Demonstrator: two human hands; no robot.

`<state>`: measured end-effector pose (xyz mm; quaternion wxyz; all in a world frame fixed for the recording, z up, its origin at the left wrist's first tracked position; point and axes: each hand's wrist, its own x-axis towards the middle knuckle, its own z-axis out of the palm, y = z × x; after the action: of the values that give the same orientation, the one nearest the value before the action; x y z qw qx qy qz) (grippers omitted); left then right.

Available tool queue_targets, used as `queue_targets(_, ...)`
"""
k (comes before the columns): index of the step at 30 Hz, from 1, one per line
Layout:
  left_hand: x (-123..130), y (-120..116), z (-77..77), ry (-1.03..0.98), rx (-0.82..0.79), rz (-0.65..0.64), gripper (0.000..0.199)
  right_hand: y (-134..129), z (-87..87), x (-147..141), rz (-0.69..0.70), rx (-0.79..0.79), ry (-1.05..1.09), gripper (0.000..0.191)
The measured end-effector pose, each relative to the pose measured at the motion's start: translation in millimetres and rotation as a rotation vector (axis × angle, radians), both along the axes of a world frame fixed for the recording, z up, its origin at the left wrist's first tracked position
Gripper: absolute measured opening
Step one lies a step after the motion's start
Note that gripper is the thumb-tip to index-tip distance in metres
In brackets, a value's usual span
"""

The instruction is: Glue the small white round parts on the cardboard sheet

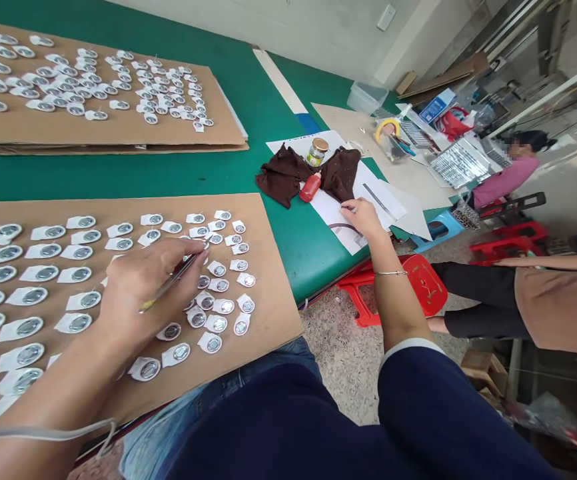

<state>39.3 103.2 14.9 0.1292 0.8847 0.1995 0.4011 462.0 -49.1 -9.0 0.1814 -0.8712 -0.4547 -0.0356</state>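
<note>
My left hand (151, 283) is closed around slim metal tweezers (176, 275), whose tip reaches among small silver-faced discs on white tabs (220, 285). These discs lie in loose rows on a brown cardboard sheet (263, 267). The hand covers some of them; whether the tip grips one I cannot tell. Further right, my right hand (363, 217) has its fingertips pressed together at the lower edge of a dark brown cloth (341, 173). What they pinch is hidden. Beside the cloth are a red bottle (310, 188), a lidded glass jar (317, 153) and a second brown cloth (282, 175).
Another cardboard sheet (118, 130) with many similar discs lies at the back left of the green table (248, 167). A clear plastic tub (367, 98) and yellow tape (387, 131) stand at the far end. Red stools (424, 283) and other people are to the right.
</note>
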Motion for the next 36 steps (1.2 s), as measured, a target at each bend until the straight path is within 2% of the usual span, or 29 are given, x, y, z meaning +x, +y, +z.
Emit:
queue_targets(7,5,-1,0.3,0.051,-0.009,0.097,0.010,-13,-10.0,8,-0.054,-0.008,0.004,0.032)
queue_targets(13,11,-4,7.0,0.096,-0.086,0.184,0.010,-8,-7.7,9,-0.102,-0.029,0.026,0.053)
queue_targets(15,13,-6,12.3,0.104,-0.081,0.188,0.009,-6,-9.2,8,-0.133,-0.024,0.009,0.050)
queue_targets(20,8,-9,27.9,0.164,-0.089,0.134,0.010,-8,-16.9,3,-0.172,0.034,-0.028,0.028)
queue_targets(23,-4,-4,39.8,0.179,-0.094,0.203,0.008,-10,-25.5,5,-0.186,0.097,-0.004,0.023)
queue_targets(27,-23,-4,67.9,0.084,-0.236,0.319,0.010,-11,-37.0,4,-0.249,0.202,0.014,0.019)
queue_targets(31,-36,-13,93.4,-0.131,-0.392,0.285,0.016,-16,-38.1,-8,-0.263,0.286,-0.011,0.028)
queue_targets(33,-41,-18,96.3,-0.246,-0.359,0.267,0.017,-21,-37.3,-17,-0.248,0.339,-0.015,0.033)
queue_targets(36,-50,-23,88.3,-0.292,-0.348,0.260,0.021,-36,-38.3,-32,-0.266,0.428,-0.017,0.034)
